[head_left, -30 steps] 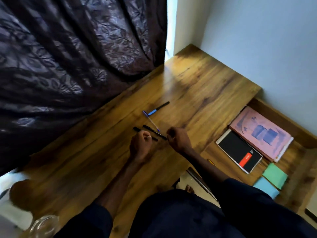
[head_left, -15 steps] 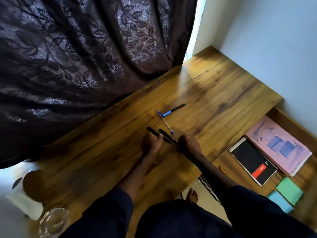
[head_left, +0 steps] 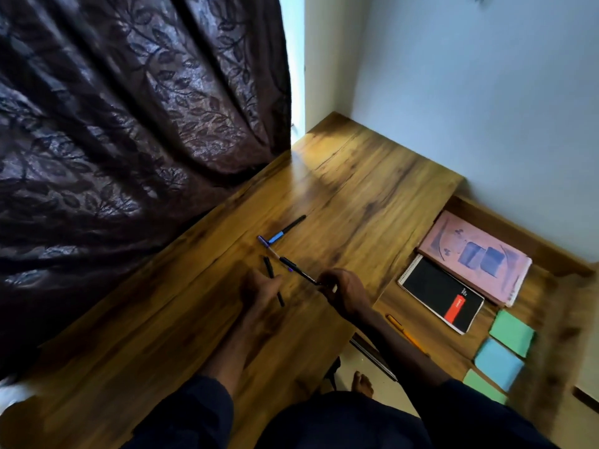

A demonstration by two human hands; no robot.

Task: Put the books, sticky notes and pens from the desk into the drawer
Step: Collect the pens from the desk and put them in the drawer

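Observation:
On the wooden desk point(head_left: 372, 196) my right hand point(head_left: 345, 294) pinches the near end of a black pen point(head_left: 298, 270) that points up-left. My left hand point(head_left: 261, 290) is closed around another black pen point(head_left: 269, 267), whose ends stick out above and below the fingers. Two more pens lie farther back: a black pen with a blue band point(head_left: 287, 229) and a thin purple-capped pen point(head_left: 267, 244). The open drawer point(head_left: 551, 361) to the right holds a pink book point(head_left: 475, 256), a black spiral notebook point(head_left: 439, 294), green sticky notes point(head_left: 512, 332), blue sticky notes point(head_left: 497, 362) and an orange pen point(head_left: 406, 333).
A dark patterned curtain point(head_left: 129, 124) hangs along the desk's left side. A pale wall point(head_left: 486, 92) runs behind the desk and drawer. A second green pad point(head_left: 483, 388) lies at the drawer's near end. My foot point(head_left: 363, 384) shows on the floor below the desk edge.
Both hands have closed on the two black pens that lay in front of them. The right hand's pen has turned and shifted toward the right. The camera view has swung.

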